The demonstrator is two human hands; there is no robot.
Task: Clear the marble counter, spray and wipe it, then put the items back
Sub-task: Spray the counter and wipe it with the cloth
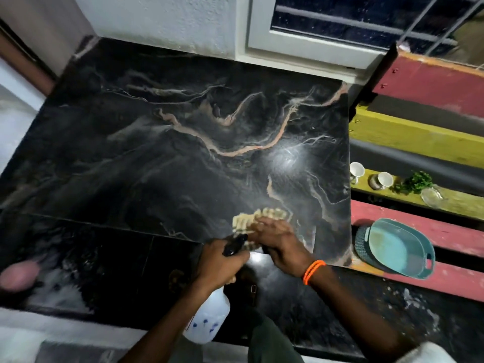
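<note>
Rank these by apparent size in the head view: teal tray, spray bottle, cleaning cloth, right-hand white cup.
1. Teal tray
2. Spray bottle, though it sits nearer the camera
3. Cleaning cloth, partly hidden under the right hand
4. White cup

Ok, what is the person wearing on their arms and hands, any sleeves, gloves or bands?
Both forearms are bare, with no gloves on either hand. The right hand has two thin orange bands around its wrist. The left hand has nothing on its wrist. A pale sleeve edge shows at the bottom right corner, on the right arm.
</note>
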